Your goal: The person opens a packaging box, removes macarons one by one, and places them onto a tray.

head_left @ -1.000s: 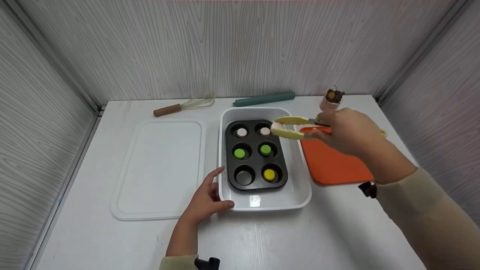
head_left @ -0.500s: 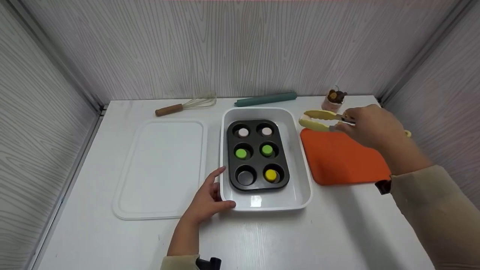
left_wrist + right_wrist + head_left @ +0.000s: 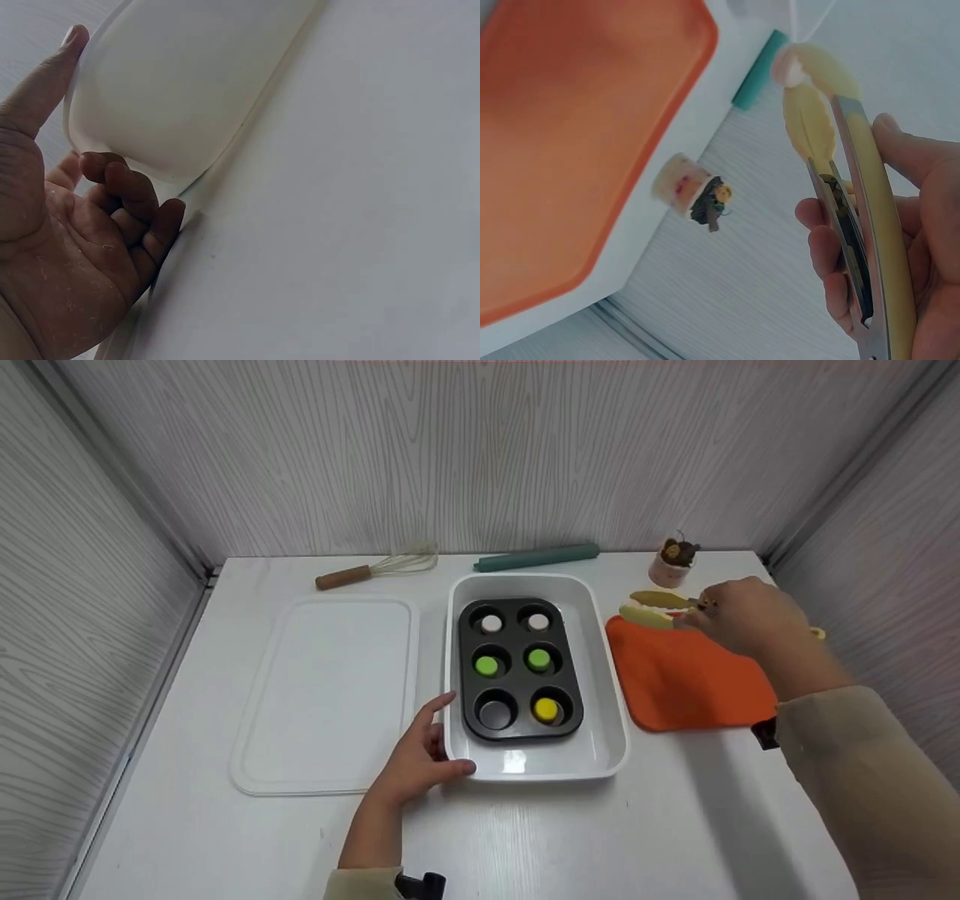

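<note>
- My right hand (image 3: 742, 619) grips the tongs (image 3: 656, 609), their tips nearly closed on a small pale piece (image 3: 787, 69).
- My left hand (image 3: 416, 757) cups the white dish (image 3: 611, 735) at its near corner, fingers curled against the wall.
- A second ago the tongs were over the muffin tin (image 3: 519, 671); now they're above the orange mat (image 3: 694, 679).
</note>
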Available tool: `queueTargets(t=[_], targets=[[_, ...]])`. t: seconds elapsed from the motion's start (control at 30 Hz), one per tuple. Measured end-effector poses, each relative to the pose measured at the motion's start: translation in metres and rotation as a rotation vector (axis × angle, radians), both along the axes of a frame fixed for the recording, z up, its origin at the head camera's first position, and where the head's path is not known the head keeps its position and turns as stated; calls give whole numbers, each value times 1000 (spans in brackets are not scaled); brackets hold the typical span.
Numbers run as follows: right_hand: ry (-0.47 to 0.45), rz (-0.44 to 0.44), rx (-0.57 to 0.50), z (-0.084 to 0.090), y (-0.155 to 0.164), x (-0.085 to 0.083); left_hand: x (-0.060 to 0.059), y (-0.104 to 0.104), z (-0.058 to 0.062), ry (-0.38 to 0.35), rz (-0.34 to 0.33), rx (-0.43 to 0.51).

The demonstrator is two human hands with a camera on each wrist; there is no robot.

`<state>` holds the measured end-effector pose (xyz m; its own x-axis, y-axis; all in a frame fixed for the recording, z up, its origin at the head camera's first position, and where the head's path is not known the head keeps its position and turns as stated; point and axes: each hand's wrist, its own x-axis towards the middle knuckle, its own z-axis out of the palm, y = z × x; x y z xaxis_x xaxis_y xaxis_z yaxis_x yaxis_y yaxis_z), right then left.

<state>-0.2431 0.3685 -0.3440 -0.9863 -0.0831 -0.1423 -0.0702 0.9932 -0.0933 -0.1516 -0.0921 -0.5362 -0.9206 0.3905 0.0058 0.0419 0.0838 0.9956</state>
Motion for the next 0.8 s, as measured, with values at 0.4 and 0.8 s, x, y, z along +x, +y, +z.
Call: queueTargets(t=[0.4, 0.8], targets=[[-63, -64, -18, -19, 19, -6, 0, 5, 1, -17, -2, 12], [-132, -132, -37, -38, 14, -14, 1, 1, 0, -14, 2, 23]])
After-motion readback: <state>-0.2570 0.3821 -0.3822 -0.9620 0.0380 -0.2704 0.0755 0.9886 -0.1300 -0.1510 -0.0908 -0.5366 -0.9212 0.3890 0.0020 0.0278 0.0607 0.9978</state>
